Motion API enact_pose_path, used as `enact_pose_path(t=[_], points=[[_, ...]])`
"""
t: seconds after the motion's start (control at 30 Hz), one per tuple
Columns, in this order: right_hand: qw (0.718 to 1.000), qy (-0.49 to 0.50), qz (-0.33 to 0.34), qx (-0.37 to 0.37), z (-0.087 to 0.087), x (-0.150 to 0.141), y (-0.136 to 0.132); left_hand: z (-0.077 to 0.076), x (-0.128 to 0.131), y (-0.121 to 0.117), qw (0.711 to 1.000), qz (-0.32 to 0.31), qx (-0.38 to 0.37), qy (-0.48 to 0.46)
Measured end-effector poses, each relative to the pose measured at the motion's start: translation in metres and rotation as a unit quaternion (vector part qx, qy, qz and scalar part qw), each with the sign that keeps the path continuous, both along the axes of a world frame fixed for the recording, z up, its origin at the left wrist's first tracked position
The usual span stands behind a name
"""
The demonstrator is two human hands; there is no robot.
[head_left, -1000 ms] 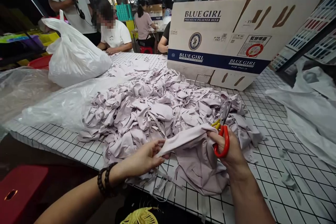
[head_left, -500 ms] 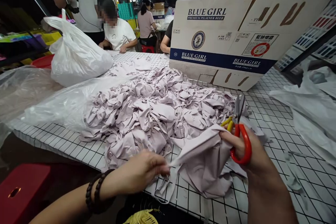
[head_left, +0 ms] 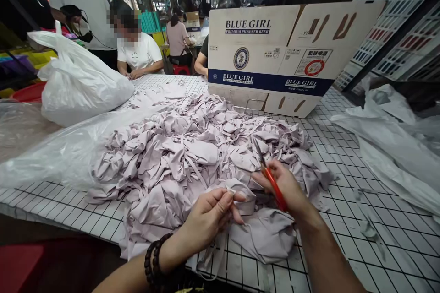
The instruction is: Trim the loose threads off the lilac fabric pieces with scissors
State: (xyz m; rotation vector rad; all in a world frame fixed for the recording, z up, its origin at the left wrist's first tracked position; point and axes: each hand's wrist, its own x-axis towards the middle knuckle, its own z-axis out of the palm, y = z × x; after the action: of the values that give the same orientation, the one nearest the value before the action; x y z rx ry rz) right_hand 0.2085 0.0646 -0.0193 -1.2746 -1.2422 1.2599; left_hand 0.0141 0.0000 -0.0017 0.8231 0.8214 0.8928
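Note:
My left hand [head_left: 209, 215], with dark beads at the wrist, pinches the edge of a pale lilac fabric piece [head_left: 242, 192] between thumb and fingers. Red-handled scissors [head_left: 275, 187] sit in my right hand [head_left: 292, 192], their blades pointing up and away over the cloth. Just under both hands, a folded lilac fabric piece [head_left: 266, 236] lies at the near edge. A large heap of the same crumpled fabric [head_left: 178, 151] spreads beyond my hands.
A carton [head_left: 254, 46] stands across the back of the grid-patterned table [head_left: 350, 238]. At left are a full white plastic bag [head_left: 85, 87] and clear plastic sheeting [head_left: 68, 155]; another white bag [head_left: 395, 146] lies right. A person in white [head_left: 140, 55] sits across.
My right hand has moved left, nearer my left hand, and the scissors now point up-left. The cloth stretched between my hands has slackened and dropped. The view has turned slightly right.

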Motion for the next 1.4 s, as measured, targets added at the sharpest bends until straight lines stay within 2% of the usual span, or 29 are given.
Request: enact_pose_path(t=[0.1,0.2,0.33,0.43,0.5,0.57,0.67,0.8,0.9,1.03,1.1,1.27,1.33,1.4], points=[[0.999,0.029,0.012,-0.032,0.001,0.013,-0.033,-0.005,-0.003,-0.002,1.000,0.008,-0.007,0.028],[0.992,0.101,0.048,-0.064,0.001,-0.008,-0.052,-0.002,-0.001,-0.005,1.000,-0.006,-0.016,0.018],[0.976,0.211,0.034,-0.049,-0.005,-0.050,-0.054,0.004,0.002,-0.006,0.999,-0.036,-0.002,-0.029],[0.974,0.224,-0.013,-0.026,-0.007,-0.062,-0.048,0.009,-0.001,-0.006,0.999,0.021,0.040,0.007],[0.978,0.203,-0.040,-0.016,-0.009,-0.061,-0.045,0.010,-0.005,-0.005,0.991,0.084,0.081,0.058],[0.982,0.179,-0.061,-0.012,-0.012,-0.059,-0.044,0.011,-0.008,-0.005,0.981,0.118,0.119,0.102],[0.984,0.168,-0.049,-0.010,-0.017,-0.058,-0.047,0.009,-0.012,-0.004,0.980,0.095,0.133,0.112],[0.987,0.152,-0.041,0.010,-0.013,-0.057,-0.049,0.004,-0.010,0.000,0.992,0.069,0.101,-0.010],[0.988,0.140,-0.059,-0.004,0.005,-0.049,-0.051,0.000,-0.006,0.004,0.986,0.081,0.090,-0.119],[0.993,0.095,-0.064,-0.007,0.028,-0.034,-0.054,0.000,0.001,0.008,0.977,0.097,0.098,-0.160],[0.996,0.072,-0.061,-0.003,0.029,-0.026,-0.055,0.001,0.005,0.009,0.978,0.099,0.104,-0.153],[0.999,0.006,0.016,-0.045,0.010,-0.009,-0.060,0.000,0.012,0.012,0.983,0.112,0.129,-0.062],[0.999,-0.051,-0.005,-0.014,0.011,-0.001,-0.065,-0.003,0.011,0.012,0.983,0.110,0.146,-0.033],[0.989,-0.140,-0.016,0.033,0.019,0.006,-0.071,-0.005,0.009,0.013,0.980,0.105,0.169,0.004]])
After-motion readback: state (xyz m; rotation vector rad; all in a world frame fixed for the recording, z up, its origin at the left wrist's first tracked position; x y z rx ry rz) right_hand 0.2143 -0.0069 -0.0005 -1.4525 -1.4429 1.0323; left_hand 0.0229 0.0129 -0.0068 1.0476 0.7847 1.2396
